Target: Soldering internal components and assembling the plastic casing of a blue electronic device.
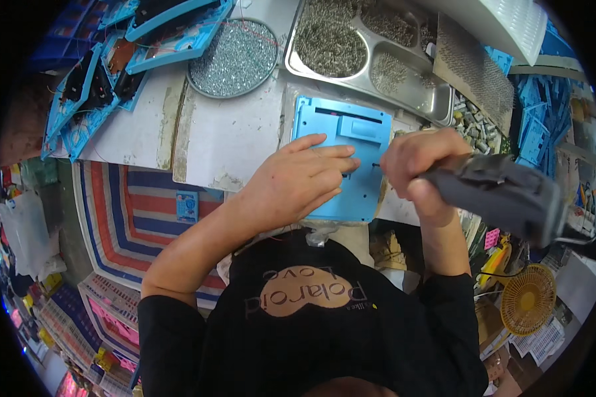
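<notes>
A blue plastic housing panel (361, 192) lies on the worktable in front of me, with a slot and a raised rectangle near its far edge. Across its left and middle part my left hand (298, 178) is spread flat, fingers stretched out and holding nothing. My right hand (425, 162), at the panel's right edge, is wrapped around a dark electric screwdriver (496, 198). The tool lies roughly sideways, its thick body pointing right. Fingers cover its front end, so I cannot tell whether a bit touches the panel.
Behind the panel stand a round dish of small silvery screws (235, 59) and a steel compartment tray (437, 106) of screws. Blue housings with wires (172, 40) are piled at far left, more blue parts (540, 112) at right. A striped lined box (139, 205) and yellow fan (528, 299) sit lower.
</notes>
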Demonstrator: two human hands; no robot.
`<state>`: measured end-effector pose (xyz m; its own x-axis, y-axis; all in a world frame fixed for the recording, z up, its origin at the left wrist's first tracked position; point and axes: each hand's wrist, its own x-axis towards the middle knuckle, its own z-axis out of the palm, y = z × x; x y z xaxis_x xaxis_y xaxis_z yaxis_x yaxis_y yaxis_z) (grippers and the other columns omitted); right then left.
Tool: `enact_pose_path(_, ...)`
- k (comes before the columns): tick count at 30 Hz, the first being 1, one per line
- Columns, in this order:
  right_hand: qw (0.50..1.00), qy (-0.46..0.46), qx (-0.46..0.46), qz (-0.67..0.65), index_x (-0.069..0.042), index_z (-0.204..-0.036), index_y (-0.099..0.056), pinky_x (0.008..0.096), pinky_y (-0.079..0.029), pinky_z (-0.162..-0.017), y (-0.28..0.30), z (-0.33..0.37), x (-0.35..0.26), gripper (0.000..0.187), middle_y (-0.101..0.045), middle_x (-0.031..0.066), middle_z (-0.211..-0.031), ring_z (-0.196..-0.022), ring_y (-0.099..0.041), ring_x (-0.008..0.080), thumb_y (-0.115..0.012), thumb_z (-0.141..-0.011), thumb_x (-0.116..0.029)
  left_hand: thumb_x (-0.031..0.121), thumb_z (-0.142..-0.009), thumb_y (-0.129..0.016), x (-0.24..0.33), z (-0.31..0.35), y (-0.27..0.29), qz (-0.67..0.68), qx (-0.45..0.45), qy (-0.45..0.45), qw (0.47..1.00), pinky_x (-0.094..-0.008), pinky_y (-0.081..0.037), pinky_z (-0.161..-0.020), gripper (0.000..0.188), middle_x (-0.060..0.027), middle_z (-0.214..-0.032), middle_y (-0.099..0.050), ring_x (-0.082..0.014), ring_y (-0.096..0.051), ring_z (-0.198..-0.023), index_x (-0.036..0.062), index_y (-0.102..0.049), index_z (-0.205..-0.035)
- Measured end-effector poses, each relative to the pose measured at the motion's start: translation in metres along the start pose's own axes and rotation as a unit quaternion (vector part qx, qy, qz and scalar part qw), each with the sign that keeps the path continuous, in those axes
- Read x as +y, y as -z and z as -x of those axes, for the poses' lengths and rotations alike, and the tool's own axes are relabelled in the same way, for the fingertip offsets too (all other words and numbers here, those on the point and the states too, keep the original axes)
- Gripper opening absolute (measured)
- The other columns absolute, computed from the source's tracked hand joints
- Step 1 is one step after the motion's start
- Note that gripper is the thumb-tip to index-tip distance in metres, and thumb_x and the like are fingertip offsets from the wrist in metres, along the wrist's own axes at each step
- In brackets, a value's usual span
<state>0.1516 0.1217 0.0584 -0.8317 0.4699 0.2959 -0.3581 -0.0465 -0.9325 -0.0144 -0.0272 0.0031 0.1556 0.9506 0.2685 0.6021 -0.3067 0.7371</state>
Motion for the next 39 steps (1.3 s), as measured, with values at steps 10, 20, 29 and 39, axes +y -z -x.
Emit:
enact_pose_path(10,0.997,0.012,-0.079,0.009,-0.007,-0.083,-0.051,0.0292,-0.043,-0.048,0.011,-0.010,0.005,0.024,-0.053,0.0025,-0.057,-0.047,-0.051,0.0146,-0.073,-0.084,-0.016,0.012,-0.090,-0.067,-0.002,-0.001,0.000,-0.013,-0.005,-0.013,1.000,-0.0501,-0.039,-0.111,0.010,-0.0047,-0.129,-0.066,-0.0238,-0.056,-0.130,0.0069,-0.062,-0.097)
enact_pose_path(20,0.992,0.082,-0.080,-0.056,0.000,-0.099,-0.057,0.0286,-0.041,-0.048,0.024,-0.010,-0.014,0.030,-0.052,0.0027,-0.061,-0.049,-0.048,0.0123,-0.075,-0.087,-0.021,0.011,-0.088,-0.068,0.001,-0.003,0.000,-0.018,-0.002,0.005,1.000,-0.0502,-0.039,-0.111,0.010,-0.0044,-0.130,-0.067,-0.0243,-0.057,-0.130,0.0067,-0.060,-0.088)
enact_pose_path(29,0.996,0.092,-0.011,-0.007,-0.009,-0.090,-0.054,0.0280,-0.045,-0.045,0.021,0.002,-0.016,0.029,-0.053,-0.0039,-0.052,-0.041,-0.051,0.0125,-0.075,-0.087,-0.029,0.008,-0.083,-0.073,0.001,-0.005,0.000,-0.024,-0.016,0.011,1.000,-0.0487,-0.040,-0.109,0.016,-0.0070,-0.128,-0.068,-0.0257,-0.059,-0.128,0.0074,-0.057,-0.081)
enact_pose_path(39,0.992,0.109,-0.058,0.026,-0.007,-0.088,-0.057,0.0293,-0.045,-0.045,0.018,-0.004,0.004,0.025,-0.054,-0.0004,-0.054,-0.043,-0.053,0.0166,-0.076,-0.087,-0.024,0.008,-0.083,-0.074,0.000,-0.003,0.000,-0.011,-0.014,0.015,1.000,-0.0480,-0.040,-0.109,0.017,-0.0065,-0.128,-0.068,-0.0258,-0.059,-0.128,0.0088,-0.056,-0.083)
